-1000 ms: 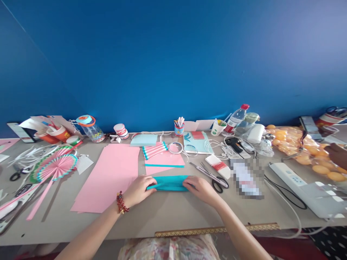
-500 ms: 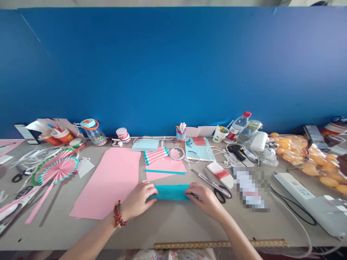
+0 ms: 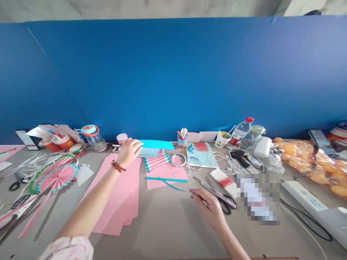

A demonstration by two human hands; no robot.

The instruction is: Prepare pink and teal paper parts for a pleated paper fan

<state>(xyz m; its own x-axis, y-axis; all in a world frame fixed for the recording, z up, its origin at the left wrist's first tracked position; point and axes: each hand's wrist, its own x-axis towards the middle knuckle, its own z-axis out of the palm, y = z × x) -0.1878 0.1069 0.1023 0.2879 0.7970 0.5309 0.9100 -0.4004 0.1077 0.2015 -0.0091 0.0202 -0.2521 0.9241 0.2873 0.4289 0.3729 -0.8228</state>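
Toward the back of the table [image 3: 154,224], above a light-blue paper stack [image 3: 150,154], the teal paper [image 3: 157,144] extends sideways from the left hand [image 3: 130,148]. That hand's grip looks closed, its fingers bent over the paper's left end while the right end has no hand on it. Nearer the front, the right hand [image 3: 208,205] is partly curled beside the end of a thin teal strip [image 3: 175,186], which curves across a pink sheet with a teal band [image 3: 162,185]. Whether its fingertips pinch the strip, or hold anything else, I cannot tell.

The paper should be very light and bendable, easily creased or torn, and likely to sag when held by one end; a flat, gentle pinch near each short edge would suit it. The strip, narrower, probably curls and slips readily, so its tip calls for a fine fingertip hold, clear of the scissors [image 3: 225,206] just beyond the right hand.
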